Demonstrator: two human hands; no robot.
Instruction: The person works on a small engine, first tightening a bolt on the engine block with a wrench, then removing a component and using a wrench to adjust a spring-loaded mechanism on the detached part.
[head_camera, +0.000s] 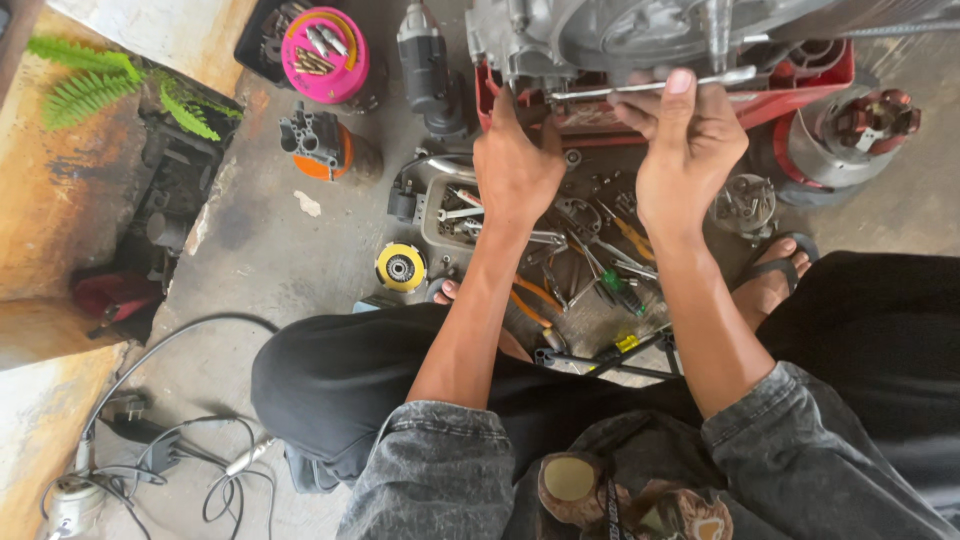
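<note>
Head view, looking down over bent knees in dark trousers. Far side, centre: grey metal engine (600, 35) propped on a red crate (800, 85). Right hand (690, 150) closed around a slim steel wrench (650, 88), thumb pressed on its shank, fingers wrapped from the near side. Left hand (515, 165) at the wrench's left end against the engine's lower edge, fingers curled there; whether clamped on the tool or on a fitting, cannot tell. Wrench lying nearly level, long axis left to right, right end tilted slightly toward the far side, left end meeting the casing. Judged step: working a fastener low on the engine. Next move likely needing a steady seat of the wrench head on the fastener and a firm swing from the right hand, without slipping. Near the hands: tray of loose tools (560, 240); to the left, a yellow disc (400, 267) and a pink round container (325, 55).
</note>
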